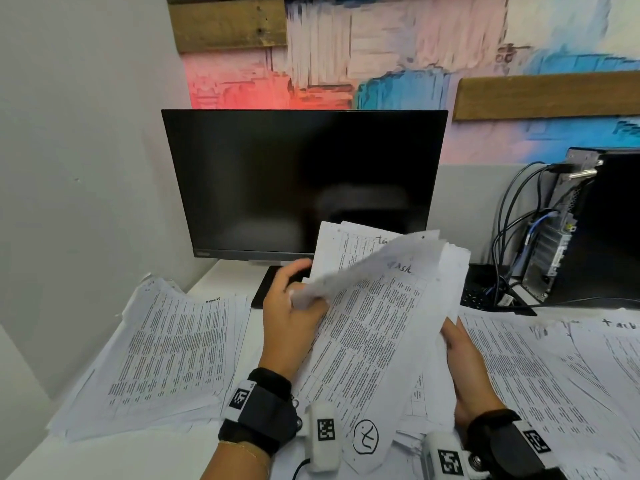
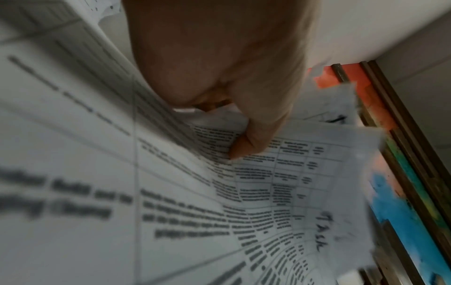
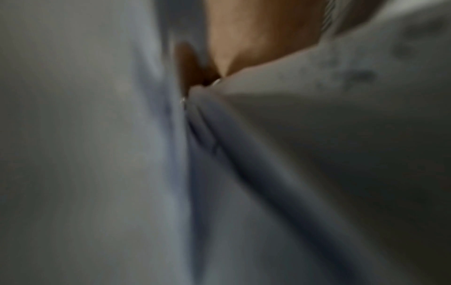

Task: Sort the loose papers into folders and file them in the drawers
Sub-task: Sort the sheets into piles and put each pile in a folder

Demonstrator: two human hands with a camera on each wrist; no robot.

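Observation:
I hold a thick bundle of printed papers (image 1: 377,327) up in front of the monitor, its sheets covered in table text with "Task" handwritten at the top. My left hand (image 1: 291,320) pinches the lifted top sheet (image 1: 367,268) at its left edge; in the left wrist view the left hand (image 2: 234,119) curls round that sheet over the page marked "Task" (image 2: 322,231). My right hand (image 1: 464,362) grips the bundle's right edge from behind. In the right wrist view the right hand (image 3: 195,65) is blurred and pressed among paper. No folder or drawer is in sight.
A pile of printed sheets (image 1: 166,344) lies on the white desk (image 1: 114,455) at the left, and more papers (image 1: 554,368) spread to the right. A dark monitor (image 1: 304,181) stands behind. A computer case with cables (image 1: 568,230) sits at the back right.

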